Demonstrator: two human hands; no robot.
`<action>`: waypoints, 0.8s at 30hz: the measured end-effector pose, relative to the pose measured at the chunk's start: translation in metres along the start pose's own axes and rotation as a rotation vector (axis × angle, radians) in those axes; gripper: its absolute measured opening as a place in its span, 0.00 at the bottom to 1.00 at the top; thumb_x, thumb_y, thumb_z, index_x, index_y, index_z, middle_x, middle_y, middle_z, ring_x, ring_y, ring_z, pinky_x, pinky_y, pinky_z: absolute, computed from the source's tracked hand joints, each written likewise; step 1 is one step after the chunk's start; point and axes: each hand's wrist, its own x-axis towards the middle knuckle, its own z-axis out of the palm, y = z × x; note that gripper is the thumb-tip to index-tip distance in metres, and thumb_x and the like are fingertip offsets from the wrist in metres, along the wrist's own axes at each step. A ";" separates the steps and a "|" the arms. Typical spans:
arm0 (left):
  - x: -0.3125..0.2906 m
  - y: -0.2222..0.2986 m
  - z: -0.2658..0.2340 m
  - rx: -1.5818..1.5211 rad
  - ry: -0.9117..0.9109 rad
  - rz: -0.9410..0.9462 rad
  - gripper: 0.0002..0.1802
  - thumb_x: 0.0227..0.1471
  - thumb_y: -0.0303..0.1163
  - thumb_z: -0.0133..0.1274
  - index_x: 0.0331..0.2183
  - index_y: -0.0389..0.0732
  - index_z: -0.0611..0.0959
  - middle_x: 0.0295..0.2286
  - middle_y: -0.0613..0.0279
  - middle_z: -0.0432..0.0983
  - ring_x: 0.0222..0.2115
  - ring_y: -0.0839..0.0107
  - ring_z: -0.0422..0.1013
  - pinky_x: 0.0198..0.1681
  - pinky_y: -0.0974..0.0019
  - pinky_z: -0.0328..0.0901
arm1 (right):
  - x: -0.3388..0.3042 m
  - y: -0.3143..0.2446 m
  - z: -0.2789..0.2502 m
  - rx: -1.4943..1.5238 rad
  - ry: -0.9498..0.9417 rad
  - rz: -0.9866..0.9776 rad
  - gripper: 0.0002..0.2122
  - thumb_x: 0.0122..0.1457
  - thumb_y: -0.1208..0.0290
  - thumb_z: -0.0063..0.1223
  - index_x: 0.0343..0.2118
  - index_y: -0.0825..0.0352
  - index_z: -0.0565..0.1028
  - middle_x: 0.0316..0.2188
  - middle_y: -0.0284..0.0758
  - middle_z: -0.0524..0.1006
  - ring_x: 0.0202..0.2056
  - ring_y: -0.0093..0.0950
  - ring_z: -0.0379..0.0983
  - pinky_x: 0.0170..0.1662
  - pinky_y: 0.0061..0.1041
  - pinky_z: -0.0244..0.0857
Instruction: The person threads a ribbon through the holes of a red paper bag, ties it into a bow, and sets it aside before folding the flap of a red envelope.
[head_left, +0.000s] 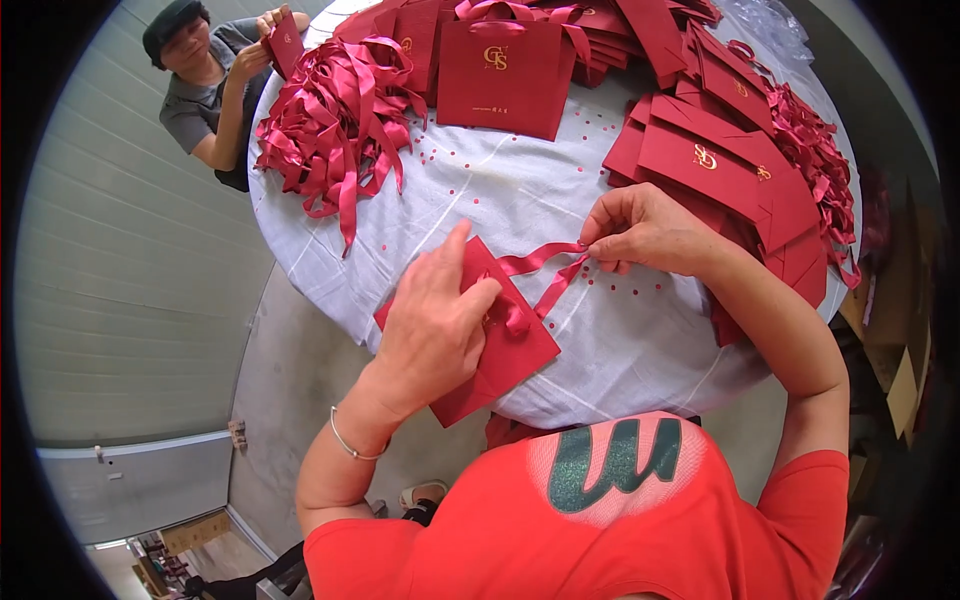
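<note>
A dark-red paper gift bag (515, 368) lies tilted at the near edge of the table, its lower corner reaching past the edge. My left hand (430, 315) rests on top of it with fingers stretched and thumb apart, covering much of its left side. From the bag a crimson satin ribbon (528, 262) runs to the right in two strands. My right hand (640, 230) is closed, pinching the ribbon's ends between thumb and fingers above the cloth. The strands form a loop between the bag and that pinch. A bunched piece of ribbon shows beside my left thumb.
A heap of loose ribbons (345, 120) lies at the far left. Finished-looking bags with ribbon handles (500, 85) stand at the back; stacked flat bags (700, 160) fill the right. Small red dots speckle the white tablecloth (480, 185). Another person (215, 90) holds a red bag across the table.
</note>
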 end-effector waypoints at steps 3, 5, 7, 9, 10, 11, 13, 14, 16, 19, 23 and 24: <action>0.019 -0.008 -0.007 -0.027 -0.157 0.112 0.15 0.37 0.18 0.55 0.34 0.34 0.79 0.59 0.28 0.59 0.59 0.37 0.62 0.62 0.49 0.59 | 0.000 -0.002 0.000 -0.038 -0.005 0.016 0.06 0.54 0.78 0.60 0.34 0.72 0.79 0.28 0.33 0.80 0.28 0.20 0.77 0.30 0.21 0.73; 0.030 -0.011 -0.010 0.001 -0.309 0.119 0.14 0.36 0.18 0.55 0.32 0.33 0.79 0.59 0.26 0.59 0.60 0.36 0.60 0.63 0.49 0.56 | 0.000 -0.003 0.000 -0.059 -0.009 0.022 0.06 0.54 0.78 0.61 0.34 0.72 0.79 0.27 0.32 0.79 0.28 0.20 0.77 0.31 0.21 0.73; 0.036 -0.013 -0.012 0.020 -0.393 0.138 0.12 0.36 0.18 0.55 0.30 0.32 0.78 0.59 0.26 0.60 0.60 0.37 0.60 0.63 0.50 0.57 | 0.000 -0.003 0.000 -0.073 -0.013 0.012 0.06 0.55 0.77 0.61 0.34 0.72 0.79 0.27 0.32 0.79 0.28 0.20 0.77 0.31 0.21 0.73; 0.039 -0.014 -0.012 0.034 -0.437 0.142 0.11 0.35 0.18 0.55 0.28 0.32 0.77 0.58 0.27 0.62 0.60 0.38 0.61 0.63 0.50 0.58 | 0.001 -0.003 -0.001 -0.059 -0.018 0.022 0.06 0.55 0.77 0.61 0.34 0.72 0.79 0.27 0.32 0.79 0.28 0.20 0.78 0.31 0.21 0.73; 0.040 -0.014 -0.012 0.035 -0.433 0.139 0.10 0.35 0.18 0.56 0.28 0.32 0.77 0.57 0.27 0.64 0.60 0.39 0.62 0.63 0.50 0.58 | 0.001 -0.003 -0.001 -0.058 -0.022 0.025 0.06 0.55 0.77 0.61 0.34 0.72 0.79 0.27 0.32 0.79 0.28 0.21 0.78 0.31 0.21 0.73; 0.040 -0.014 -0.011 0.024 -0.406 0.146 0.10 0.34 0.18 0.56 0.27 0.31 0.77 0.56 0.28 0.65 0.60 0.40 0.62 0.63 0.50 0.59 | 0.001 -0.002 -0.002 -0.046 -0.025 0.023 0.05 0.55 0.77 0.60 0.35 0.72 0.79 0.27 0.32 0.79 0.29 0.21 0.78 0.31 0.21 0.73; 0.039 -0.014 -0.007 0.048 -0.319 0.178 0.11 0.34 0.18 0.57 0.27 0.32 0.76 0.56 0.29 0.66 0.55 0.41 0.67 0.59 0.51 0.62 | 0.001 -0.001 -0.002 -0.039 -0.026 0.029 0.05 0.56 0.78 0.60 0.35 0.72 0.79 0.27 0.32 0.79 0.29 0.21 0.78 0.31 0.22 0.74; 0.037 -0.013 -0.004 0.053 -0.267 0.199 0.12 0.33 0.18 0.57 0.27 0.32 0.76 0.55 0.30 0.67 0.52 0.41 0.69 0.57 0.52 0.64 | 0.001 -0.001 -0.002 -0.031 -0.033 0.016 0.05 0.56 0.78 0.60 0.35 0.72 0.79 0.27 0.32 0.79 0.29 0.21 0.78 0.31 0.22 0.74; 0.034 -0.011 0.004 0.002 -0.080 0.162 0.13 0.36 0.22 0.61 0.27 0.33 0.75 0.52 0.34 0.71 0.45 0.44 0.72 0.50 0.52 0.67 | 0.001 0.000 -0.003 -0.032 -0.028 0.011 0.05 0.56 0.78 0.60 0.35 0.72 0.79 0.28 0.32 0.79 0.29 0.21 0.78 0.31 0.22 0.74; 0.022 -0.002 0.013 0.109 0.204 0.019 0.18 0.40 0.30 0.67 0.27 0.35 0.73 0.42 0.42 0.75 0.34 0.48 0.73 0.39 0.54 0.68 | 0.001 0.002 -0.002 -0.026 0.010 0.006 0.05 0.57 0.78 0.60 0.35 0.72 0.79 0.28 0.33 0.79 0.29 0.22 0.78 0.31 0.22 0.74; 0.007 0.002 0.015 0.167 0.156 -0.200 0.29 0.41 0.46 0.72 0.19 0.39 0.69 0.20 0.59 0.68 0.22 0.57 0.68 0.26 0.57 0.62 | 0.002 0.001 -0.001 0.015 0.023 0.023 0.05 0.58 0.80 0.59 0.36 0.72 0.79 0.29 0.32 0.80 0.28 0.20 0.78 0.30 0.21 0.73; 0.005 0.002 0.017 0.121 0.102 -0.257 0.30 0.40 0.47 0.72 0.18 0.39 0.68 0.17 0.60 0.67 0.20 0.59 0.67 0.26 0.58 0.61 | 0.002 0.001 -0.001 0.030 0.022 0.029 0.05 0.57 0.80 0.58 0.36 0.73 0.79 0.29 0.33 0.80 0.29 0.21 0.78 0.31 0.22 0.74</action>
